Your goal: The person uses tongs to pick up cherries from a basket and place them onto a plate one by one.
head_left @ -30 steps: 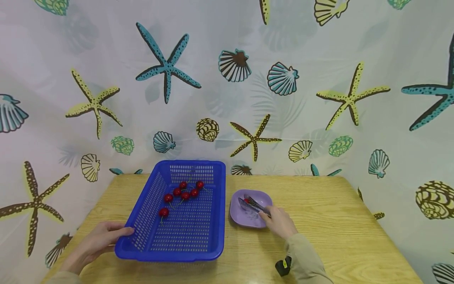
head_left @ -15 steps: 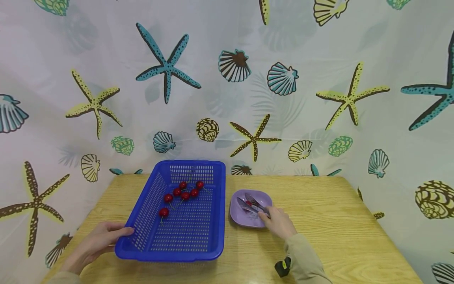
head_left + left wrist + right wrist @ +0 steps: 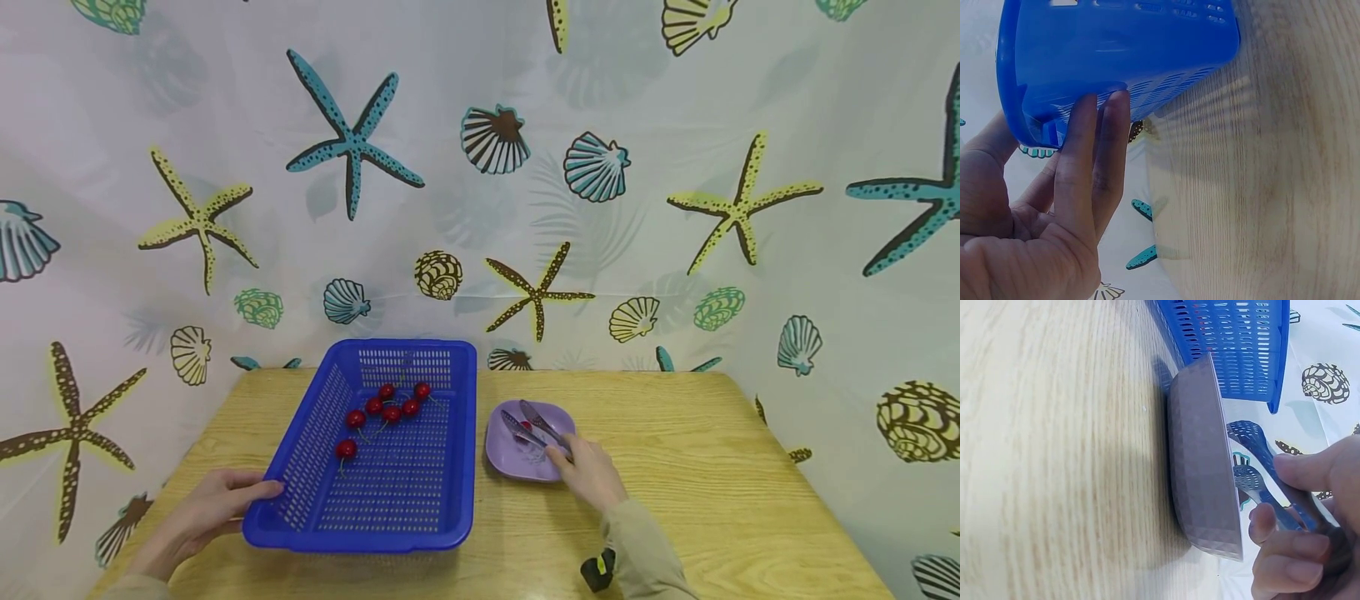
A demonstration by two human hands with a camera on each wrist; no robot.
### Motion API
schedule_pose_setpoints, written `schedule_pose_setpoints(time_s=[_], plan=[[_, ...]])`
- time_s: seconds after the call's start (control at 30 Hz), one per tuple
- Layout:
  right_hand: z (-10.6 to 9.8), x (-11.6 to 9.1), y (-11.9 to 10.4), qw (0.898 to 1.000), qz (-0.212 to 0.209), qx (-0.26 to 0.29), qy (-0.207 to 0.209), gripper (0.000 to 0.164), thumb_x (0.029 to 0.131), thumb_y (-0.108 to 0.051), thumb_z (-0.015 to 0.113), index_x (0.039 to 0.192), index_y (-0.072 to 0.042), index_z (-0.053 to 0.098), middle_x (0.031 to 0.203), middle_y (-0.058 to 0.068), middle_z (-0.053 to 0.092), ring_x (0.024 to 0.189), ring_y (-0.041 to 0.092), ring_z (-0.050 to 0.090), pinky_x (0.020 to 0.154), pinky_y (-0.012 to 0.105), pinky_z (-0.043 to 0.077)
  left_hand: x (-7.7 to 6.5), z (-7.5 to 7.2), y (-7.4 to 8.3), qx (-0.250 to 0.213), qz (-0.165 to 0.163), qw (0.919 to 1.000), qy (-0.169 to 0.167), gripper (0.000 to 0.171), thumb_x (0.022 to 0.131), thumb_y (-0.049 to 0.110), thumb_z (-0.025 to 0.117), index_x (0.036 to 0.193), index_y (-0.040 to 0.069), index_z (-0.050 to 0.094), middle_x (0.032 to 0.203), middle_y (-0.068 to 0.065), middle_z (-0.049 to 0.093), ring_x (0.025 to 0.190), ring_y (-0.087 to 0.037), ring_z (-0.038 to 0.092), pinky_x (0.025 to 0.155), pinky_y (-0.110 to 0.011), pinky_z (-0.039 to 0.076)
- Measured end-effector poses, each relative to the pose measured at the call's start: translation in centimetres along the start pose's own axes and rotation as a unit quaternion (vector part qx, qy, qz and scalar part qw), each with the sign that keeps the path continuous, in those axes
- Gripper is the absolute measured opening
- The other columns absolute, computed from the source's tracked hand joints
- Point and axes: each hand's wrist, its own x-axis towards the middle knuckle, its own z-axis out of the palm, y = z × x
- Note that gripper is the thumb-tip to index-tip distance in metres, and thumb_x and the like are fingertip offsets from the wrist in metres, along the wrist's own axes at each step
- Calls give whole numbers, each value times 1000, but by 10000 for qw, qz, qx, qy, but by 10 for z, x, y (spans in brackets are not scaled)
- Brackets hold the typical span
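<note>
My left hand [image 3: 213, 504] grips the near left corner of a blue plastic basket [image 3: 360, 540], thumb over the rim and fingers against the outer wall [image 3: 1122, 56]. Several red cherries [image 3: 347, 448] with green stems lie in the basket. To its right stands a small purple bowl [image 3: 498, 462]. Over this bowl my right hand [image 3: 592, 473] holds metal tongs [image 3: 546, 423], pinched between thumb and fingers. Their perforated tips [image 3: 1247, 477] stand apart inside the bowl. A red cherry [image 3: 523, 428] shows in the bowl between the tong arms, partly hidden by them.
Basket and bowl stand on a light wooden table [image 3: 675, 467]. A small black object [image 3: 598, 570] with a yellow mark is beside the right sleeve [image 3: 645, 546]. A white cloth [image 3: 480, 208] printed with starfish and shells hangs behind and at both sides.
The tips of the tongs have spread apart, and the cherry in the bowl now shows between them. The left hand and the basket have stayed where they were.
</note>
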Motion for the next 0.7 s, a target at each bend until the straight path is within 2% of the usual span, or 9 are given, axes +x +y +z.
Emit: schedule_pose_setpoints(time_s=[0.2,0.43,0.7], plan=[[2,1,2,9997,57,205,101,32,100,-24,62,118,2,65,73,2,52,63,13,43,55,25,31,-1,0,1,-21,8,10000,-6,52,100,27,61,130,-16,57,105,-4,76,95,-17,74,82,-39,64],[0,-1,0,9990,-70,352,250,41,100,-24,62,130,4,62,88,8,68,71,14,52,62,26,43,-1,1,0,-3,33,10000,17,52,100,27,60,130,-16,57,105,-4,76,94,-17,74,81,-38,64],[-4,-4,-5,9961,-139,850,185,39,102,-25,59,132,-1,61,68,-1,53,54,9,42,47,21,33,-1,1,-1,-30,53,10000,-14,50,101,27,60,129,-15,58,105,-4,77,94,-17,74,81,-37,64]])
